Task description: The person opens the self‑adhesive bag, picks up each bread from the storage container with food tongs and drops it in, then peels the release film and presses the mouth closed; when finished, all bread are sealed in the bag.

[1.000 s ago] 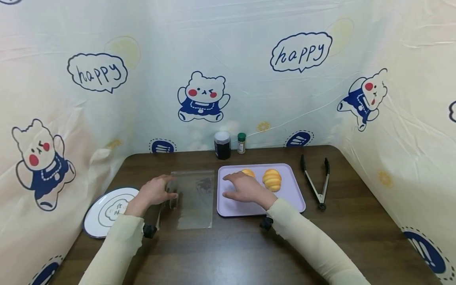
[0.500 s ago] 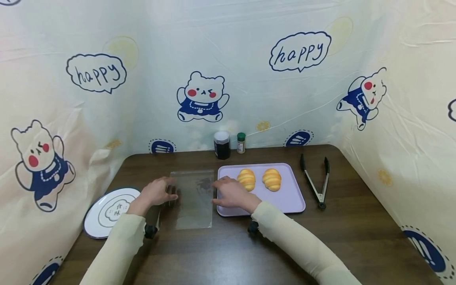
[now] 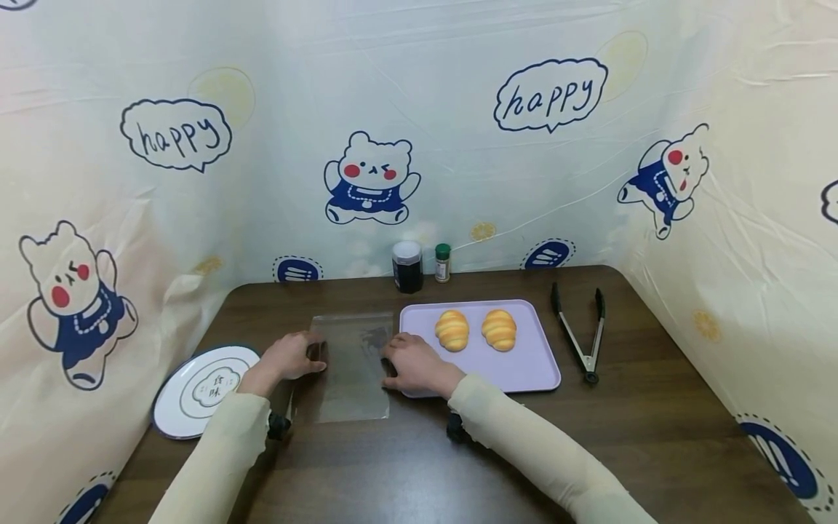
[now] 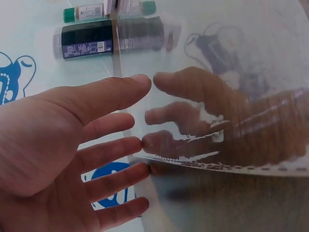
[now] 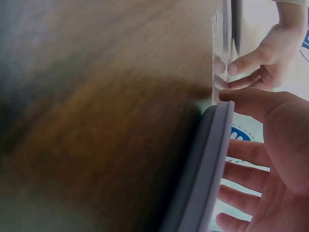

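A clear plastic bag [image 3: 353, 378] lies flat on the brown table [image 3: 366, 473] between my two hands. My left hand [image 3: 288, 356] is at its left edge, and in the left wrist view the fingertips [image 4: 137, 145] reach the film with the fingers spread and nearly straight. My right hand [image 3: 415, 364] is at the bag's right edge, over the left rim of the lilac tray [image 3: 517, 375]. The right thumb [image 5: 246, 99] lies near the tray corner in the right wrist view, with the other fingers extended. Two striped bread rolls [image 3: 452, 331] sit on the tray.
To the left stands a white plate [image 3: 183, 400] with a dark rim. Metal tongs with black tips [image 3: 583, 349] lie spread at the right. A dark jar with a white lid [image 3: 408, 269] and a green-capped bottle [image 3: 442, 264] stand at the back, before a printed curtain [image 3: 262, 204].
My right hand has moved left and slightly down, from over the tray and a roll to the bag's right edge, uncovering both rolls. The left hand has hardly moved.
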`<state>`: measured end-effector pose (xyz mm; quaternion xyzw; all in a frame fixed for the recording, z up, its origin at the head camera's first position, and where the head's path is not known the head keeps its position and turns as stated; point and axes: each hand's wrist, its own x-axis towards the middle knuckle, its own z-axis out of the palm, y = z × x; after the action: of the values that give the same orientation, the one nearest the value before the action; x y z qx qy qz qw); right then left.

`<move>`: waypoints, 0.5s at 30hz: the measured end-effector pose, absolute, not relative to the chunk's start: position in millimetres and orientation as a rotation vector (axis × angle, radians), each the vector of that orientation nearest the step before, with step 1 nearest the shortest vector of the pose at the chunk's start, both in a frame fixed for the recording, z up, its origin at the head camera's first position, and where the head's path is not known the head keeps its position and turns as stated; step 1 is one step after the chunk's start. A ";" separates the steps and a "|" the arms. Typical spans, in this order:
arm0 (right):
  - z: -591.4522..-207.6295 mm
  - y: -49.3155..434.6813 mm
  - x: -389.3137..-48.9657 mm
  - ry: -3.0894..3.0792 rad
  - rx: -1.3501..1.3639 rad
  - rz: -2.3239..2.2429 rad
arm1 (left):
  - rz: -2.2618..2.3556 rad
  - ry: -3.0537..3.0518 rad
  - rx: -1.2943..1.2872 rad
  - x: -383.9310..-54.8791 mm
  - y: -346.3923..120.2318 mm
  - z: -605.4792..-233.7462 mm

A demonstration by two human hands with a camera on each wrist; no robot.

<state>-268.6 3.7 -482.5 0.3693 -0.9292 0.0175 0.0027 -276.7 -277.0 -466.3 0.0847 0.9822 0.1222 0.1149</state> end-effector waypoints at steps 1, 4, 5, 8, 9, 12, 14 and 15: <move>-482.8 3.2 -268.4 -2.918 1.156 0.051 | 0.357 2.881 0.251 -277.0 -276.5 -466.3; -483.7 1.9 -268.3 -2.925 1.151 0.034 | 0.334 2.894 0.267 -277.2 -274.8 -465.8; -483.6 1.3 -268.1 -2.926 1.148 0.031 | 0.325 2.898 0.265 -277.3 -274.7 -465.9; -482.2 0.0 -267.9 -2.925 1.142 0.023 | 0.297 2.904 0.255 -278.0 -275.4 -467.1; -481.9 -0.4 -268.0 -2.925 1.142 0.018 | 0.284 2.904 0.251 -278.2 -275.5 -467.4; -480.7 -1.4 -268.1 -2.933 1.150 0.000 | 0.277 2.896 0.245 -279.1 -275.9 -467.9; -481.1 -1.9 -268.4 -2.936 1.156 -0.015 | 0.276 2.887 0.248 -279.9 -275.7 -467.5; -481.3 -2.1 -268.6 -2.935 1.157 -0.019 | 0.278 2.884 0.250 -280.0 -275.3 -467.1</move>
<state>-268.6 -2.1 -481.3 0.3668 -0.9302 -0.0059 -0.0066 -280.0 -275.3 -467.1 0.0853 0.9850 0.0949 0.1164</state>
